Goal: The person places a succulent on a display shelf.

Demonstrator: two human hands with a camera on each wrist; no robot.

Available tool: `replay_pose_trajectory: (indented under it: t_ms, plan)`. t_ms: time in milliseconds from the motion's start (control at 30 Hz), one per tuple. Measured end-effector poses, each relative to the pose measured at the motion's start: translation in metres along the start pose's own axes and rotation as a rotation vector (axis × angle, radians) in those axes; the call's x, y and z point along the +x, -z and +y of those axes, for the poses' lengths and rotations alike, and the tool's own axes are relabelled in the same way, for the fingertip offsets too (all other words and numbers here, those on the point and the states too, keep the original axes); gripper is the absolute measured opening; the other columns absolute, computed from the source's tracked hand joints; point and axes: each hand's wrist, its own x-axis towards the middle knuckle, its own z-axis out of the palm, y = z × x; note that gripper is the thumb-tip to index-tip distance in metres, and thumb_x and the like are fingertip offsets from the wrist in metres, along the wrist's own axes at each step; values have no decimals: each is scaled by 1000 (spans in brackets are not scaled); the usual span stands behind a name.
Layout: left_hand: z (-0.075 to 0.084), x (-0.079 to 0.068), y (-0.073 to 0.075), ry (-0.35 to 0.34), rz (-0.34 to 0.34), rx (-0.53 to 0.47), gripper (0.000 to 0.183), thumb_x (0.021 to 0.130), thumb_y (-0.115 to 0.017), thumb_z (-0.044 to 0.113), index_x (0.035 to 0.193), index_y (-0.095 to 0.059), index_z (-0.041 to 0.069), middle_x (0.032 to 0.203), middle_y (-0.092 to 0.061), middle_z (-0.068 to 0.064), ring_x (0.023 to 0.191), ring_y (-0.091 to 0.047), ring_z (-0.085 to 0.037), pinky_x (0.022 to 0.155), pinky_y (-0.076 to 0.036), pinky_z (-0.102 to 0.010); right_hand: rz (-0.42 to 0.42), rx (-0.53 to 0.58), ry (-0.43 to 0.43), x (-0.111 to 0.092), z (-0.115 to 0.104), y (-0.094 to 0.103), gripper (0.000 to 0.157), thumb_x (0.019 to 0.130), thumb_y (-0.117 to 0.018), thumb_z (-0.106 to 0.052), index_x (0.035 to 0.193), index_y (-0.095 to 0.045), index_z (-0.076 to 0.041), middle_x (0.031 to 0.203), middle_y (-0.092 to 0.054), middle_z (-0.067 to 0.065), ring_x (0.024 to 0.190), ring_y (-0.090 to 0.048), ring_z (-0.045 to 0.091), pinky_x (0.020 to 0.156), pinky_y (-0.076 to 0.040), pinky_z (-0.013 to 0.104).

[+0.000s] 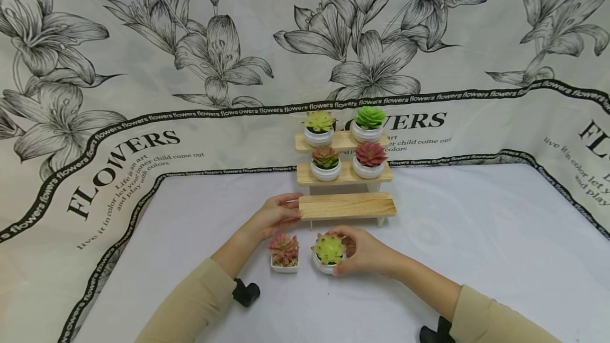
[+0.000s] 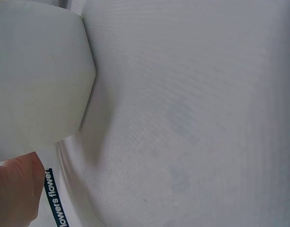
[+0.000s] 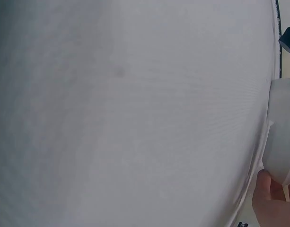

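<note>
My right hand (image 1: pixel 369 250) grips a round white pot with a yellow-green succulent (image 1: pixel 329 248), low over or on the white cloth; in the right wrist view, fingertips press the white pot (image 3: pixel 281 137). At the left end of a tiered wooden display stand (image 1: pixel 348 206), my left hand (image 1: pixel 277 216) holds the lowest plank by its edge. Just in front of that hand stands a pink succulent (image 1: pixel 284 250) in a square white pot. The left wrist view has a large pale pot (image 2: pixel 38 80) close up and part of the left hand (image 2: pixel 17 189).
The upper planks bear several potted succulents: a pale green one (image 1: pixel 319 122), a bright green one (image 1: pixel 370 118), a red-green one (image 1: pixel 326 159) and a red one (image 1: pixel 369 155). A flower-printed cloth (image 1: pixel 229 136) hangs behind. Black wrist devices (image 1: pixel 247 292) sit near both sleeves.
</note>
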Motion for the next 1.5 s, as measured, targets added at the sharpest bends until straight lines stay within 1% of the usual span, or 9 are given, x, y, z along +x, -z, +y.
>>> replay_pose_trajectory:
  t_ms: [167, 233, 333, 433, 533, 767, 933, 1100, 1500]
  plan:
    - [-4, 3, 3, -26, -10, 15, 53, 84, -56, -13, 135, -45, -2, 130, -50, -23, 91, -60, -17, 79, -53, -27, 24, -16, -30, -2, -6, 3, 68, 68, -81, -7, 127, -49, -4, 111, -55, 9, 99, -51, 23, 83, -47, 32]
    - [-12, 12, 10, -59, -53, -5, 52, 82, -61, -9, 132, -49, 0, 126, -54, -21, 93, -60, -19, 80, -53, -30, 29, -8, -29, -3, -8, 4, 68, 68, -80, -7, 128, -48, -4, 111, -55, 9, 100, -50, 23, 84, -47, 33]
    - [-14, 13, 11, -71, -65, -17, 52, 81, -63, -9, 131, -50, 1, 125, -55, -20, 95, -61, -22, 83, -53, -33, 34, 1, -22, -3, -10, 5, 68, 68, -80, -6, 128, -48, -2, 112, -55, 9, 101, -50, 23, 86, -47, 35]
    - [-12, 11, 9, -52, -51, -12, 53, 82, -60, -11, 133, -48, -1, 127, -53, -22, 96, -60, -22, 85, -52, -34, 45, 1, -13, -4, -11, 7, 70, 68, -80, -7, 129, -47, -1, 114, -54, 10, 102, -50, 23, 89, -47, 37]
    - [-2, 2, 1, -16, -4, 13, 53, 84, -55, -14, 135, -44, -4, 131, -48, -25, 94, -59, -19, 86, -51, -32, 59, 0, -10, -5, -13, 9, 71, 69, -80, -8, 130, -46, 0, 117, -54, 10, 104, -50, 23, 93, -45, 39]
    - [0, -1, 0, 1, -8, 1, 55, 85, -54, -14, 137, -41, -3, 135, -45, -25, 89, -59, -15, 83, -52, -31, 111, 9, -19, -3, -20, 15, 71, 69, -81, -10, 131, -46, 0, 120, -55, 10, 108, -48, 24, 96, -42, 41]
    - [0, -1, 0, -7, -11, 11, 55, 84, -53, -14, 137, -41, -4, 134, -45, -26, 89, -59, -16, 83, -52, -31, 154, 27, -44, -1, -25, 18, 75, 69, -81, -10, 133, -44, 0, 126, -52, 12, 108, -49, 23, 93, -45, 37]
    - [0, -1, 0, -3, -7, 6, 55, 84, -53, -14, 137, -41, -4, 134, -46, -26, 89, -59, -16, 84, -52, -32, 175, 65, -61, 3, -32, 20, 75, 69, -80, -9, 134, -42, 0, 122, -51, 13, 102, -49, 22, 85, -47, 31]
    - [1, -1, 0, 0, -4, 9, 55, 85, -53, -13, 137, -41, -3, 134, -45, -26, 90, -59, -17, 87, -51, -34, 195, 99, -5, 14, -40, 27, 73, 71, -77, -6, 134, -41, 3, 121, -49, 15, 99, -48, 21, 82, -47, 27]
